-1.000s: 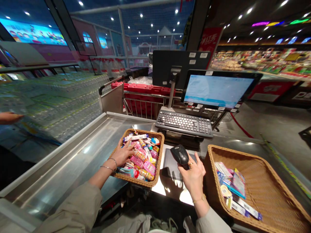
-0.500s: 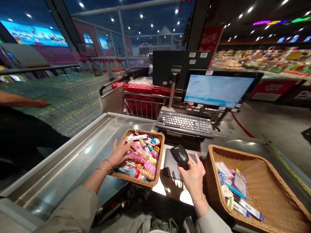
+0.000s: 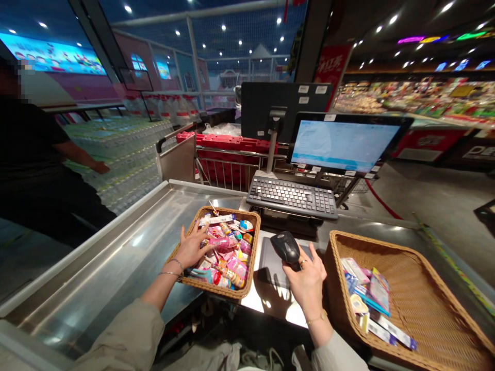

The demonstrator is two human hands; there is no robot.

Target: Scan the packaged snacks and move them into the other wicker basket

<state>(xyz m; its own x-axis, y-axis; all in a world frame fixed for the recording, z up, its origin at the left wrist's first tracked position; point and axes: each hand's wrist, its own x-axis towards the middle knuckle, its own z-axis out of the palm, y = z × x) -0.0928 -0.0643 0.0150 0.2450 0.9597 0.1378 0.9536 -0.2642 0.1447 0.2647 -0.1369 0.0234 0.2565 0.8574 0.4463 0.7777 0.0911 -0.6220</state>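
Observation:
My left hand [image 3: 192, 248] reaches over the left side of a small wicker basket [image 3: 252, 268], its fingers spread on the packages inside. Several small colourful packages fill that basket, among them a pink bottle-shaped one [image 3: 224, 242] near my fingertips. In my right hand [image 3: 307, 275] is a black barcode scanner [image 3: 285, 246], held above a grey pad [image 3: 267, 252] on the counter. To the right of this hand stands a larger wicker basket [image 3: 421, 288] with several flat boxes and packs [image 3: 379, 292] gathered at its left end.
Behind the baskets are a keyboard [image 3: 292, 196] and a lit screen [image 3: 346, 144]. A metal counter [image 3: 127, 257] with a raised rim extends left. A cart with red crates [image 3: 224, 141] stands beyond it. At the far left is a person in dark clothes [image 3: 34, 149].
My left hand has shifted slightly over the packages, fingers still spread. My right hand and the scanner stay nearly still. At the left, the person has come further into view.

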